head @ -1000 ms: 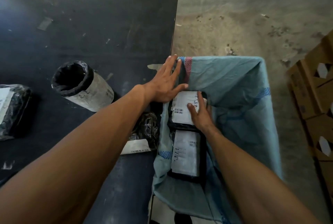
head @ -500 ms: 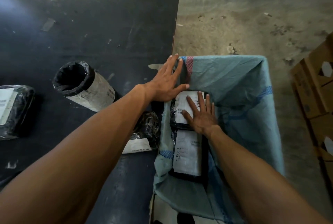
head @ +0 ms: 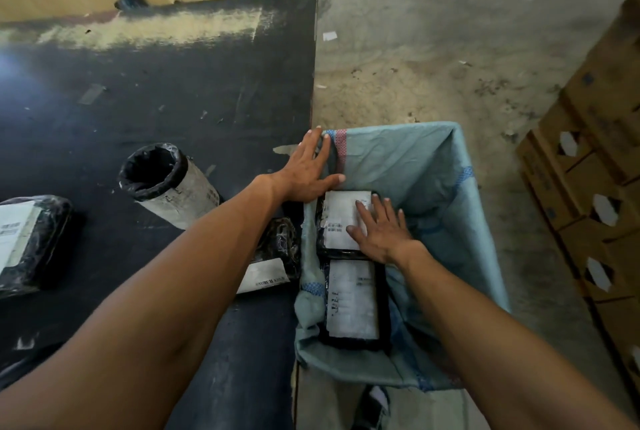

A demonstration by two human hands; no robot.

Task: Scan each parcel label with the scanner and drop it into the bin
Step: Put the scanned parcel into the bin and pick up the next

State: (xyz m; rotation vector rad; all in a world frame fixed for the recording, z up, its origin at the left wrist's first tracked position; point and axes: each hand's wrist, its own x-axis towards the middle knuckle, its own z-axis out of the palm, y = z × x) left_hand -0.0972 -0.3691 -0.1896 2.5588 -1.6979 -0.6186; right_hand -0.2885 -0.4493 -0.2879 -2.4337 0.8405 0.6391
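While left hand (head: pixel 304 175) lies flat, released, on bin (head: pixel 433 166) rim: right hand (head: pixel 384 232) flat, released, atop parcel (head: pixel 337 218).

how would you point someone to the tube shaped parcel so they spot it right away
Start at the black table left of the blue-green sack bin. Near its middle, just beyond the left forearm, lies the tube parcel. It is the only round one: a pale cylinder with a black plastic open end, while its neighbours are flat black packets.
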